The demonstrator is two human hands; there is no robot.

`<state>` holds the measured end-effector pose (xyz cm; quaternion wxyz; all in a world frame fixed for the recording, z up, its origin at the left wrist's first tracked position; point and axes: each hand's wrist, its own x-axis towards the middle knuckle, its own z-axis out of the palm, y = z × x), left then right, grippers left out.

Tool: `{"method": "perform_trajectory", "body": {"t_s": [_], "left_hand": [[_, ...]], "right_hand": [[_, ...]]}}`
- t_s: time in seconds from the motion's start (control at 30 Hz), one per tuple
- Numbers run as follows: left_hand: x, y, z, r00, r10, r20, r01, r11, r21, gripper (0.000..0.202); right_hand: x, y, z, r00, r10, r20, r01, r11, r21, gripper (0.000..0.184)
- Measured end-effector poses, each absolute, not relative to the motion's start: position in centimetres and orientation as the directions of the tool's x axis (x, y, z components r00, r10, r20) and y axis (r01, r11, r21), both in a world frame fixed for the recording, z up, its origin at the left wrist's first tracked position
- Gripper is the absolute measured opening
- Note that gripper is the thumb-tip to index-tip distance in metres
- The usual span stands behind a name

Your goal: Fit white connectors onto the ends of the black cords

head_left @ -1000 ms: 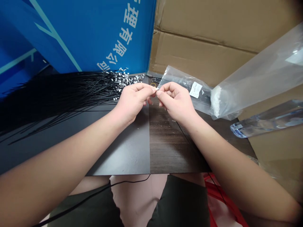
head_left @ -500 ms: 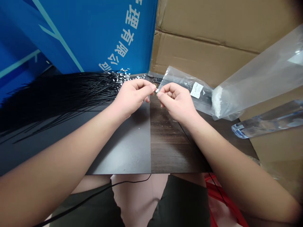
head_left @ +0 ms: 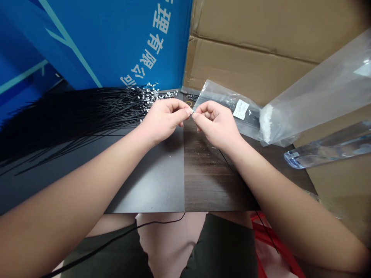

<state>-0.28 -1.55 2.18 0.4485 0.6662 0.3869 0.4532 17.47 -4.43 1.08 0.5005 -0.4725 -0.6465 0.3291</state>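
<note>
My left hand (head_left: 166, 117) and my right hand (head_left: 216, 121) meet above the table, thumb and forefinger of each pinched together. Between the fingertips a tiny white connector (head_left: 191, 111) just shows; most of it is covered. My right hand grips it at the end of a thin black cable (head_left: 232, 166), which comes out under that hand and hangs over the table's front edge. The left fingertips touch the connector from the other side. Left of my hands lies a large bundle of black cables (head_left: 87, 110) with white connectors (head_left: 150, 94) at their ends.
A clear labelled plastic bag (head_left: 220, 96) lies behind my right hand, beside a frosted bag (head_left: 313, 88) of white bits. A clear plastic bottle (head_left: 327, 148) is at the right. Blue panel (head_left: 116, 38) and cardboard (head_left: 255, 50) stand behind the table (head_left: 153, 185).
My left fingertips have moved slightly right and down, from just apart to touching the white connector. My right hand has stayed nearly still, holding the cable end.
</note>
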Motion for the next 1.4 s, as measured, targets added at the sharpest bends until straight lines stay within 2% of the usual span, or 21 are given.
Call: {"method": "perform_trajectory", "body": {"t_s": [0.5, 0.73, 0.93, 1.4], "left_hand": [[-0.01, -1.45, 1.37, 0.253, 0.922, 0.293, 0.114, -0.329, 0.937, 0.013], [-0.10, -1.33, 1.68, 0.268, 0.929, 0.257, 0.108, -0.294, 0.950, 0.012], [-0.28, -1.40, 2.04, 0.287, 0.922, 0.260, 0.174, -0.317, 0.932, 0.012], [-0.20, -1.50, 1.79, 0.293, 0.923, 0.250, 0.175, -0.309, 0.935, 0.010]], "right_hand": [[17.45, -4.41, 1.20, -0.043, 0.947, 0.318, 0.303, 0.315, -0.899, 0.017], [17.40, -4.62, 1.60, -0.032, 0.981, 0.190, 0.255, 0.192, -0.948, 0.011], [17.39, -4.47, 1.34, -0.027, 0.979, 0.201, 0.259, 0.201, -0.945, 0.011], [17.50, -4.37, 0.94, -0.044, 0.972, 0.232, 0.271, 0.235, -0.934, 0.014]]}}
